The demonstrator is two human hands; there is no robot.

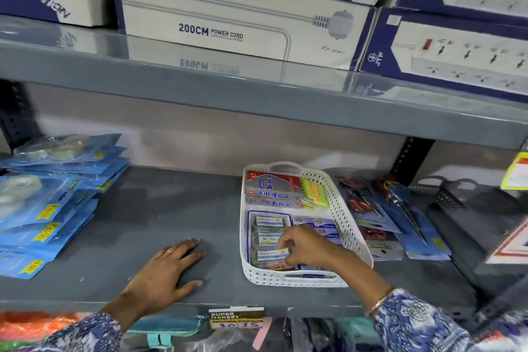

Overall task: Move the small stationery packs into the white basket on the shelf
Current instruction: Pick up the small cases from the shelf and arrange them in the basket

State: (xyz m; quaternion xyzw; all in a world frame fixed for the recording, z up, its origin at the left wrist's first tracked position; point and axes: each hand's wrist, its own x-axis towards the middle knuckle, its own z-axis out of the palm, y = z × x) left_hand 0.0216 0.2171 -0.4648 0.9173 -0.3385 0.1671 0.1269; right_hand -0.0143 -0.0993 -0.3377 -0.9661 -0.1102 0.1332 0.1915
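Observation:
A white perforated basket stands on the grey shelf, right of centre. It holds red-and-silver stick boxes, coloured sticky notes and several small clear stationery packs. My right hand reaches into the basket's near half, its fingertips pinching one small pack with a white label, just above the other packs. My left hand lies flat, palm down, on the bare shelf left of the basket, fingers spread, holding nothing.
Blue tape packs are stacked at the shelf's left. Scissors in packets lie right of the basket, a dark basket beyond them. Large power-cord boxes fill the shelf above. A price tag hangs on the front edge.

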